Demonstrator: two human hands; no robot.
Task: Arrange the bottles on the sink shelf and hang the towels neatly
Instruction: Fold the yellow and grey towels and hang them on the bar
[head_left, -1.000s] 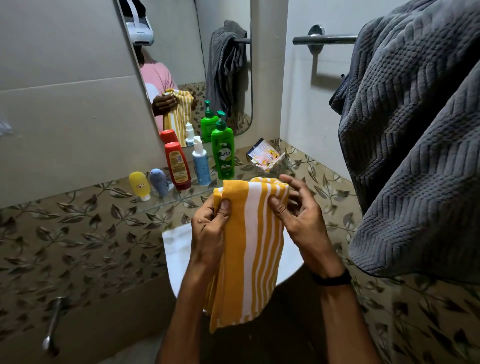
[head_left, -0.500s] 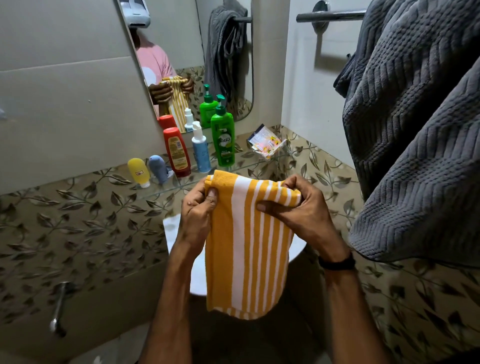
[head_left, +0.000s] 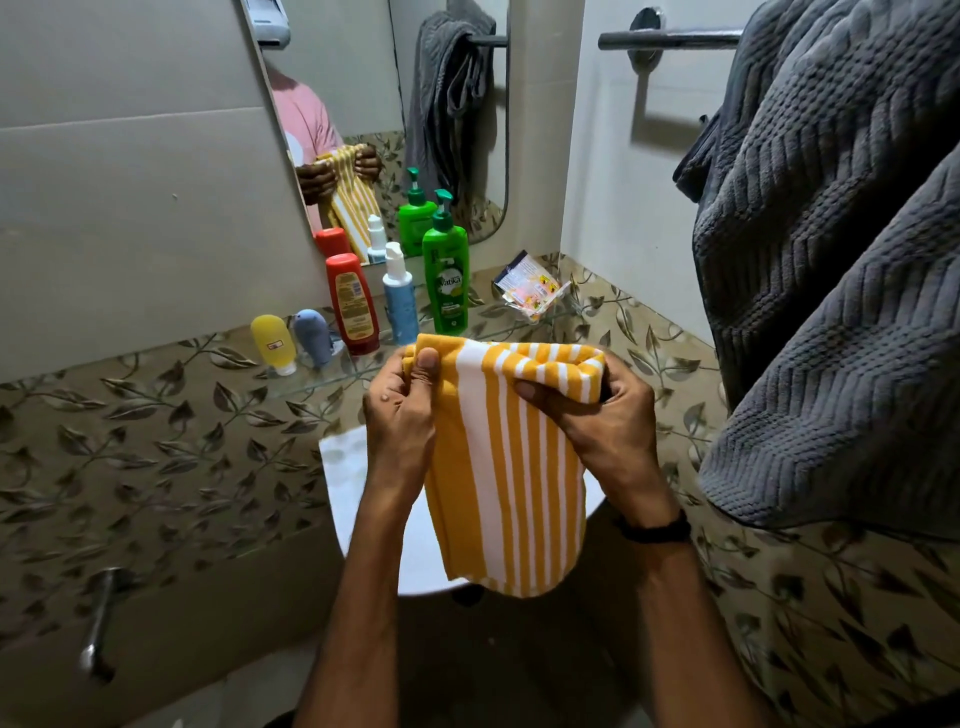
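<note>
A folded yellow-and-white striped towel (head_left: 506, 478) hangs down in front of me over the white sink (head_left: 353, 483). My left hand (head_left: 402, 415) pinches its top left corner and my right hand (head_left: 605, 421) grips its top right corner. Behind it, on the glass shelf (head_left: 311, 382), stand a yellow tube (head_left: 274, 343), a grey-blue tube (head_left: 313, 338), a red bottle (head_left: 353, 304), a blue pump bottle (head_left: 400, 296) and a green pump bottle (head_left: 447, 275). A grey towel (head_left: 841, 270) hangs bunched on the metal bar (head_left: 670, 39) at the right.
A mirror (head_left: 379, 119) above the shelf reflects the bottles, me and the grey towel. A small printed packet (head_left: 530, 286) lies at the shelf's right end. Leaf-patterned tiles cover the walls. A metal tap (head_left: 98, 623) sticks out at the lower left.
Both hands have spread the striped towel's top edge wider, the right hand closing onto its corner. The view has tilted slightly downward.
</note>
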